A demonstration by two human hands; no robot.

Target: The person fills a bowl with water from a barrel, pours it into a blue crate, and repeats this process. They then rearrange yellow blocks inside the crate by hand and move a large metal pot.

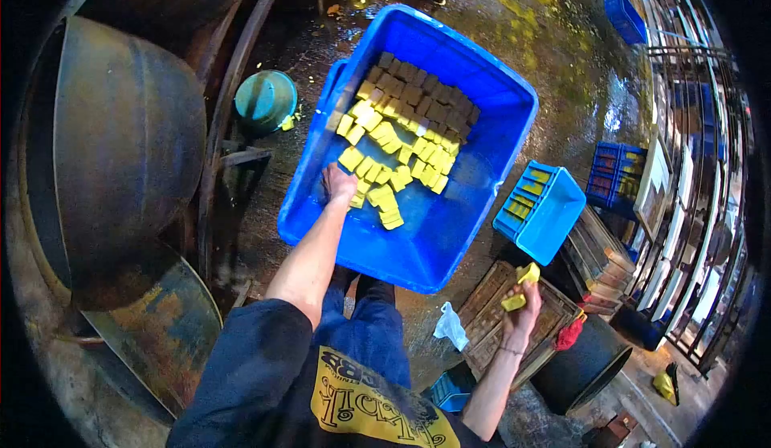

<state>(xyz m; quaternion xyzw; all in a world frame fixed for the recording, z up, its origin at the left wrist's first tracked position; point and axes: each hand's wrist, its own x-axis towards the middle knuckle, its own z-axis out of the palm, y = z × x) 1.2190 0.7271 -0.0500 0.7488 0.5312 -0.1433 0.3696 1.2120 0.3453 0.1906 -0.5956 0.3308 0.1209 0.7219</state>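
Lying in the big blue tub (430,262), yellow blocks (384,199) spread just beside the left hand (339,183), with darker blocks (422,99) packed in rows beyond. The left grip reaches down at the nearest blocks; whether it has closed on one cannot be told. Outside the tub, the right hand (526,307) curls its grip around two yellow pieces (528,273), near a light blue basket (558,215).

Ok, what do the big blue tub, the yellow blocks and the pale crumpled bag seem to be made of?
Big blue tub: likely moulded plastic, slightly glossy, given the rounded rim and even colour.
Yellow blocks: smooth, fairly matte faces, squared edges; the material itself I can't tell.
Pale crumpled bag: probably thin, slightly shiny plastic film, judging by its creases.
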